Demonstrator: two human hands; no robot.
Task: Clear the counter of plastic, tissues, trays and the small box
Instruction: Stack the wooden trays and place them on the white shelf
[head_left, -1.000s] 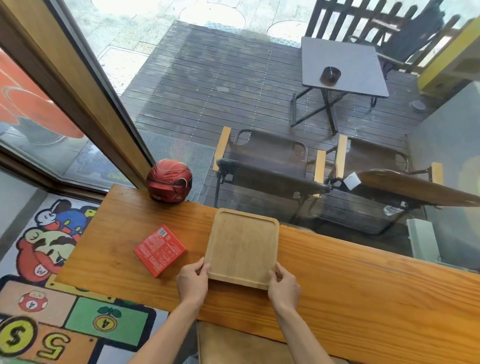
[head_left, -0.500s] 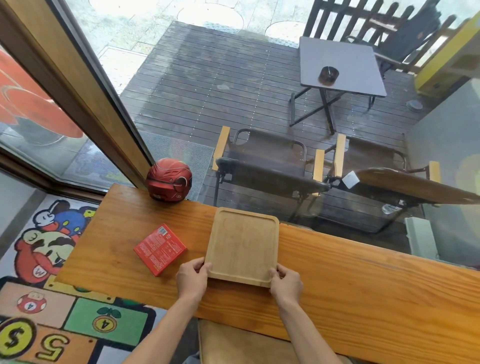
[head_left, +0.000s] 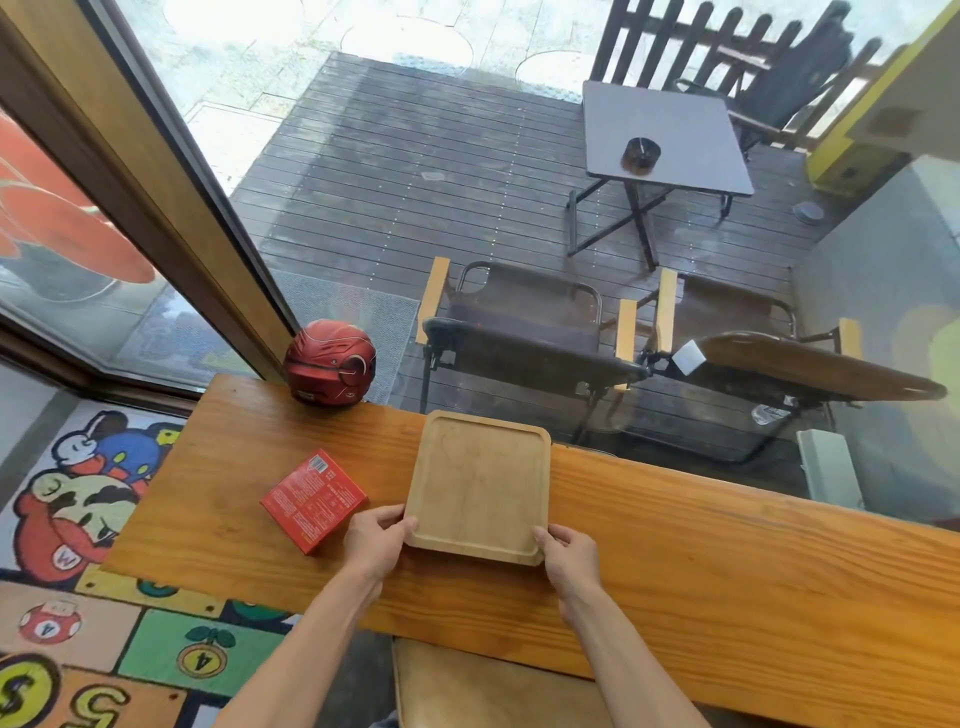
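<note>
While both hands, left hand (head_left: 375, 540) and right hand (head_left: 570, 555), are gripping the wooden tray (head_left: 479, 486) by its near corners, I'd say lifting it level is keeping it clear of the red box (head_left: 313, 501).

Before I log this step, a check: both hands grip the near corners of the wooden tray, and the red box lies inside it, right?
Not quite. The head view shows the left hand and right hand gripping the near corners of the wooden tray, but the red box lies on the counter to the tray's left, not inside it.
</note>
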